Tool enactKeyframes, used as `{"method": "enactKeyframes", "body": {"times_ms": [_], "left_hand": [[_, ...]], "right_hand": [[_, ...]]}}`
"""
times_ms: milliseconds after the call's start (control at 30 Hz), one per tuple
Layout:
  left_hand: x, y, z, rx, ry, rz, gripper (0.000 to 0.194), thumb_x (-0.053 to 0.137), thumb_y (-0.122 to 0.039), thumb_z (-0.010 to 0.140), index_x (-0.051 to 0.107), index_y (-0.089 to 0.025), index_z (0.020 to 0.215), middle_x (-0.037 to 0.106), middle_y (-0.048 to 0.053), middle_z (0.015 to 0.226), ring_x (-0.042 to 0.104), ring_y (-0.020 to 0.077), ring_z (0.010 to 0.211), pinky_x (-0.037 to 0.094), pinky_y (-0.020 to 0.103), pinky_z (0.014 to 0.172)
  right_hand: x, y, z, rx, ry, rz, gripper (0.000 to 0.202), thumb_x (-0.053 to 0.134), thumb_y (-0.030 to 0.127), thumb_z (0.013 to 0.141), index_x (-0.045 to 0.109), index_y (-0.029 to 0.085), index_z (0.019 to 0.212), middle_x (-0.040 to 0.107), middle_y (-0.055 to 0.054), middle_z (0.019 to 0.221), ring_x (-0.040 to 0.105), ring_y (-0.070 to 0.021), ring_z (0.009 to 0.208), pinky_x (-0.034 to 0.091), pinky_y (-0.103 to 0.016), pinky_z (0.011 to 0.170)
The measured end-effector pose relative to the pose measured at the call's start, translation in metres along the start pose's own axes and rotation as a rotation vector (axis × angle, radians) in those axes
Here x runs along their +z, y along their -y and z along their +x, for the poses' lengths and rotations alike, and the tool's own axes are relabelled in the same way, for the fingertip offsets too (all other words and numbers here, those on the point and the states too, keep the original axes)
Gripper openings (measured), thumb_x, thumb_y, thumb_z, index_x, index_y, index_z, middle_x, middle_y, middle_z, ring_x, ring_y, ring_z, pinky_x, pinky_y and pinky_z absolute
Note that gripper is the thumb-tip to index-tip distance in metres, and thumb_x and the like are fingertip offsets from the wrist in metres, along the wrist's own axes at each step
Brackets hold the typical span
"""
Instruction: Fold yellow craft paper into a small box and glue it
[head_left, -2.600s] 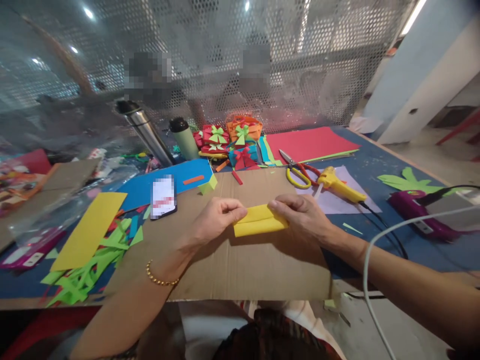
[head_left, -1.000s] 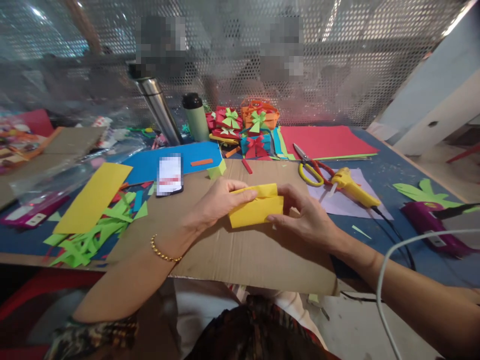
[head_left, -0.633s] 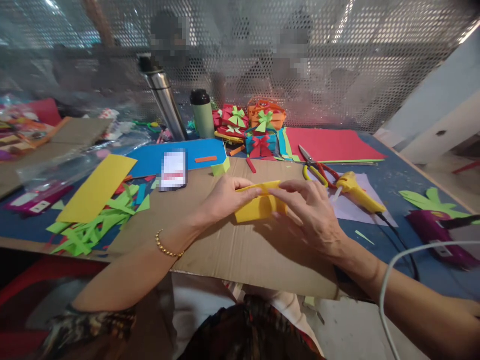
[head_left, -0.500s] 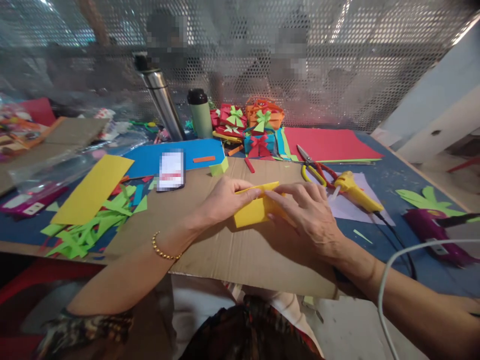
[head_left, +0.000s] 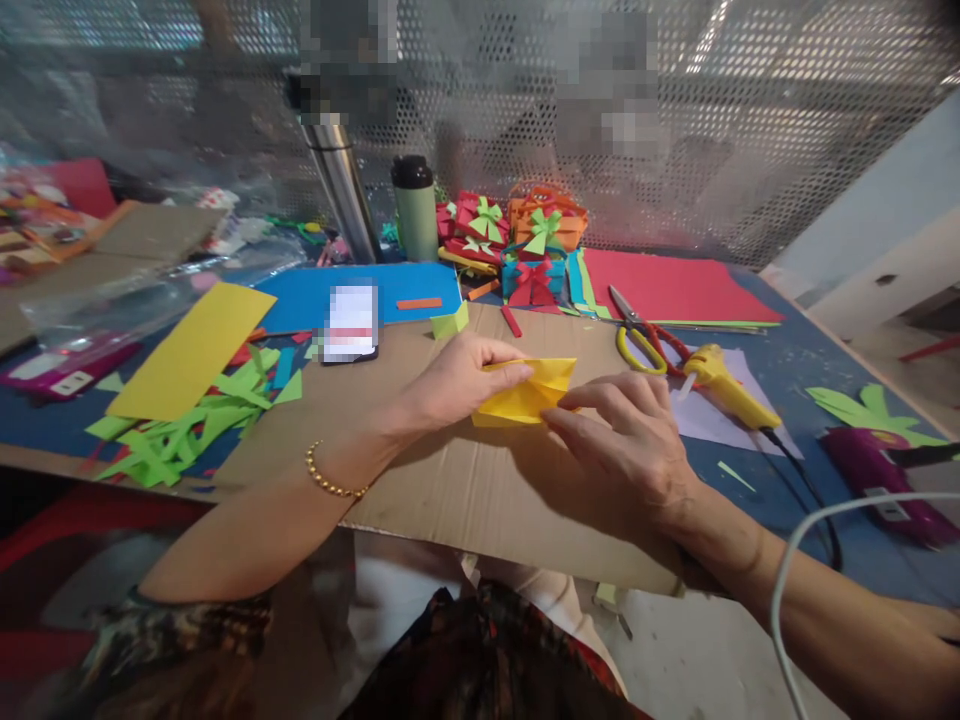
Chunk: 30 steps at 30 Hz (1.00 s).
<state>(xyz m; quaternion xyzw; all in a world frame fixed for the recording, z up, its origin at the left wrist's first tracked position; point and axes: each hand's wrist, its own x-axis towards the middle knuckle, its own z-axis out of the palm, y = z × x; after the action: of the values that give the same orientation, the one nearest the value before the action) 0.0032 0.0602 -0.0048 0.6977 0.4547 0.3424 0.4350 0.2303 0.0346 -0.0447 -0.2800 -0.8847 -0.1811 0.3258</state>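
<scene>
Both hands hold a folded piece of yellow paper (head_left: 525,392) just above the brown cardboard (head_left: 427,490). My left hand (head_left: 469,378) pinches its left side, thumb on top. At the right edge, my right hand (head_left: 626,425) grips the paper between thumb and fingers. The paper's creased inner faces show, with its upper flap standing up. Behind my left hand stands a small folded light-green paper piece (head_left: 450,321). Scissors (head_left: 637,330) with red and yellow handles and a yellow glue gun (head_left: 731,385) lie beyond my right hand, the gun on a lilac sheet (head_left: 757,430).
Green paper scraps (head_left: 169,440) and a yellow sheet (head_left: 191,350) lie left. A phone (head_left: 351,325) rests by blue card (head_left: 292,300). A steel flask (head_left: 341,185), a green bottle (head_left: 416,215), small bowed paper boxes (head_left: 534,280) and red sheets (head_left: 675,285) stand or lie behind. A white cable (head_left: 780,590) crosses right.
The yellow paper has been tilted and its fold has spread, so more of the inside shows. My right hand has shifted from its top to its right edge. The view has moved slightly.
</scene>
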Motion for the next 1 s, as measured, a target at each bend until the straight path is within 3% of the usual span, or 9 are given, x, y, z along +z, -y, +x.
{"method": "enactKeyframes", "body": {"times_ms": [200,600,667,800,900,1000], "left_hand": [[0.004,-0.007,-0.007,0.111,-0.048,0.073,0.026,0.063,-0.016,0.086,0.082,-0.018,0.103,0.081,0.004,0.102,0.071,0.0162,0.088,0.054,0.024,0.077],[0.009,-0.005,-0.015,0.265,-0.128,0.203,0.027,0.059,-0.021,0.092,0.082,-0.024,0.107,0.081,0.004,0.111,0.075,0.0208,0.099,0.057,0.034,0.095],[0.01,-0.006,-0.014,0.199,-0.126,0.094,0.025,0.061,-0.023,0.091,0.082,-0.022,0.105,0.081,0.005,0.109,0.074,0.0212,0.098,0.058,0.034,0.092],[0.005,-0.004,-0.007,-0.087,-0.09,-0.21,0.026,0.069,-0.031,0.085,0.081,-0.017,0.103,0.081,0.006,0.093,0.072,0.0174,0.077,0.057,0.027,0.067],[-0.002,0.001,0.001,-0.207,-0.046,-0.25,0.023,0.079,-0.031,0.074,0.08,-0.015,0.091,0.077,0.004,0.08,0.064,0.0116,0.063,0.049,0.022,0.058],[-0.007,0.004,0.006,-0.232,0.004,-0.272,0.032,0.085,-0.04,0.069,0.079,-0.014,0.087,0.075,0.004,0.078,0.061,0.01,0.062,0.044,0.02,0.056]], "right_hand": [[-0.003,0.003,0.0,-0.045,0.012,-0.027,0.015,0.065,0.018,0.094,0.07,0.029,0.103,0.075,0.0,0.091,0.059,-0.0205,0.088,0.037,-0.041,0.081],[-0.012,0.009,0.001,-0.011,0.044,0.021,0.028,0.06,0.019,0.097,0.068,0.033,0.12,0.077,0.001,0.101,0.062,-0.0217,0.095,0.039,-0.044,0.088],[-0.015,0.006,0.003,0.01,-0.069,0.043,0.032,0.063,0.018,0.095,0.067,0.034,0.123,0.077,0.001,0.106,0.063,-0.0218,0.095,0.04,-0.044,0.088],[-0.021,-0.01,0.01,0.145,-0.285,0.021,0.028,0.062,0.015,0.096,0.069,0.031,0.117,0.075,-0.005,0.102,0.063,-0.0215,0.087,0.043,-0.043,0.08],[-0.017,-0.025,0.011,0.239,-0.256,0.111,0.021,0.057,0.018,0.098,0.071,0.028,0.109,0.073,-0.007,0.098,0.064,-0.0215,0.086,0.047,-0.042,0.079],[-0.005,-0.032,0.008,0.335,-0.13,0.377,0.022,0.055,0.028,0.1,0.068,0.025,0.118,0.072,-0.008,0.103,0.066,-0.0204,0.09,0.053,-0.039,0.08]]}}
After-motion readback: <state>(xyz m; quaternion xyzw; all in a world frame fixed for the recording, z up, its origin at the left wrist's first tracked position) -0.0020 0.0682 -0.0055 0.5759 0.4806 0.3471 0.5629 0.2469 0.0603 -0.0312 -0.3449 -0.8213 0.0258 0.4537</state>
